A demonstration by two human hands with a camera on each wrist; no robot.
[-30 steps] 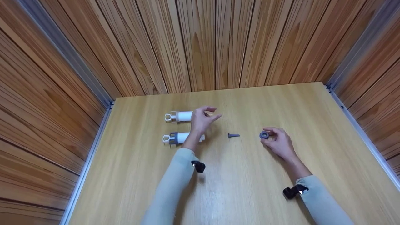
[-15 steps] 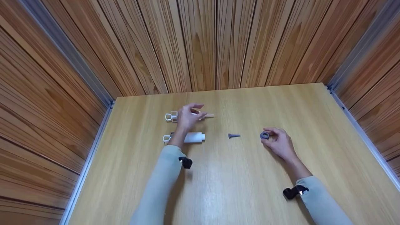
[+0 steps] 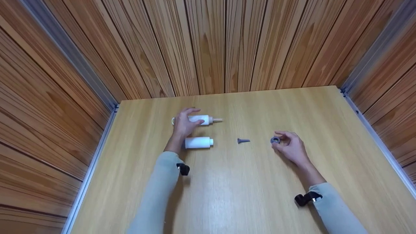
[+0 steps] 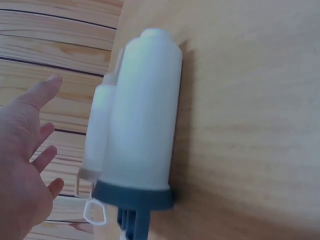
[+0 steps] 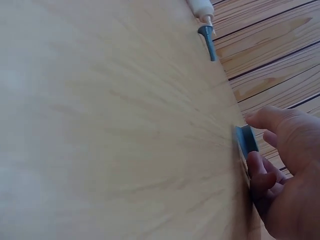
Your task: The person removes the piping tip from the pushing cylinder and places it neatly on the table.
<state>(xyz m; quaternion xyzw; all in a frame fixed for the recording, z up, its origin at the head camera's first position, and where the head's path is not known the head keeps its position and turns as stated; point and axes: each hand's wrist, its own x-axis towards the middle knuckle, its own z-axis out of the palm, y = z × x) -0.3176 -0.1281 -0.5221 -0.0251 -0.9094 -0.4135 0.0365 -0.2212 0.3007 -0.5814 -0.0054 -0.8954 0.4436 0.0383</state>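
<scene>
My left hand (image 3: 185, 125) is over the handle end of the far white syringe (image 3: 208, 120), which has a pale collar and thin nozzle. Its fingers are spread and relaxed; in the left wrist view they stand apart from the syringes. Closer to me lies a second white syringe (image 4: 145, 115) with a dark grey end collar (image 4: 132, 195) and a bare neck; my left arm covers its handle in the head view. At right, my right hand (image 3: 291, 148) has thumb and fingers curled around a small dark grey ring (image 5: 246, 141) at the tabletop.
A dark grey tapered nozzle (image 3: 243, 141) lies on its side between the near syringe and my right hand. Wooden plank walls (image 3: 214, 48) enclose the tabletop (image 3: 227, 188), with metal rails at the left and right edges.
My left hand has moved left along the far syringe, uncovering its barrel and nozzle and the near syringe's neck. My right hand and the ring have stayed almost in place.
</scene>
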